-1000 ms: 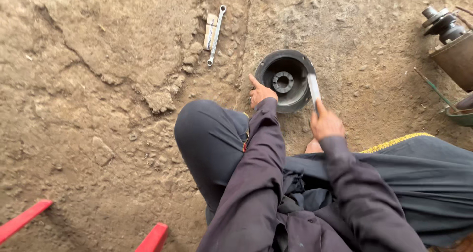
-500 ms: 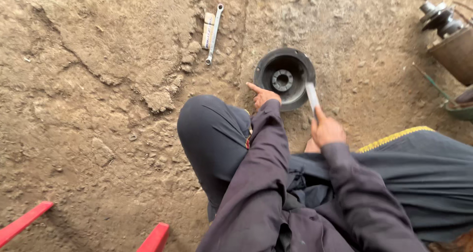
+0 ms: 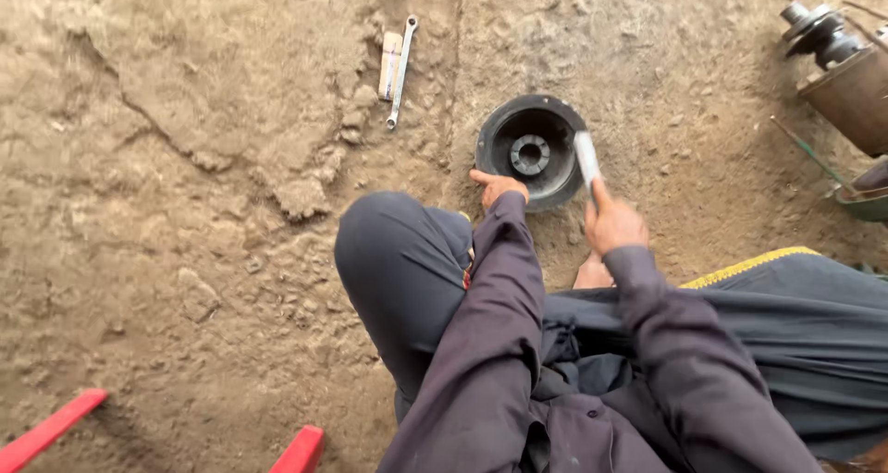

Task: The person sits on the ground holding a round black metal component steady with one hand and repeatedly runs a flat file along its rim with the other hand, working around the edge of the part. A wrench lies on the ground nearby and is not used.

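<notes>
Bare, cracked dirt ground fills the whole view, dry and lumpy, with loose clods and a long split running across its left part; the work is done outdoors on the earth, and no desk is in sight. Far to the left of the fingers and low in the view, two red bars poke in at the edge. Further up, well apart from the fingers, a slim wrench lies beside a small pale block, set down out of the way yet within reach. The left hand rests its fingertips on the near rim of a round black wheel hub, lying flat on the ground, apparently to steady it; its fingers are spread and grip nothing. Just right of them, the right hand has its fingers closed around a pale metal tool, which is raised over the hub's right edge and blurred. The person squats, a dark-clad knee below the left fingers. Far right stands a rusty machine part.
</notes>
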`<act>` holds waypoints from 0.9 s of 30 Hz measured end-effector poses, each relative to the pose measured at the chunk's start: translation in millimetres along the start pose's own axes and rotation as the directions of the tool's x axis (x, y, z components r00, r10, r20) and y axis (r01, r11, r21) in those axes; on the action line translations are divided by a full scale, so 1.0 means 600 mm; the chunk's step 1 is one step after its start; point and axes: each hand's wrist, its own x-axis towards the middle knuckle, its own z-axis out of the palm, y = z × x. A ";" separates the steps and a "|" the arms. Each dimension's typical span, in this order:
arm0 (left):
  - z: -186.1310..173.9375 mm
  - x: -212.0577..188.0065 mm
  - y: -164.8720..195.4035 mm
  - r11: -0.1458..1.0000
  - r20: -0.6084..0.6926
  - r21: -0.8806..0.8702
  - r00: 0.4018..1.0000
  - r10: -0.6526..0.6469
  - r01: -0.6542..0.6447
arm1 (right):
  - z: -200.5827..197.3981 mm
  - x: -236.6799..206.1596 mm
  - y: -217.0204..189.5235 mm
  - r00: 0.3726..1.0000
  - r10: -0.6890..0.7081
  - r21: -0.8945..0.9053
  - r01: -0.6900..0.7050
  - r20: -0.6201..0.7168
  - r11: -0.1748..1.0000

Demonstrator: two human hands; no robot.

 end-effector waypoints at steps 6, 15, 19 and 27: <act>-0.002 0.002 0.003 0.999 0.024 0.001 0.999 -0.033 0.033 | -0.015 0.014 -0.004 0.999 0.000 0.005 0.000 0.043 1.000; 0.009 0.013 0.010 0.997 0.030 -0.004 0.996 -0.079 0.080 | -0.003 0.011 0.012 0.997 0.010 0.051 -0.014 0.082 0.999; 0.014 0.014 0.008 0.999 0.001 0.031 1.000 -0.026 0.026 | 0.001 0.019 0.024 0.996 0.045 0.064 -0.050 0.070 0.997; 0.017 0.013 0.009 0.999 0.013 0.037 1.000 -0.024 0.024 | -0.001 0.009 0.035 0.996 0.051 0.076 -0.056 0.068 0.996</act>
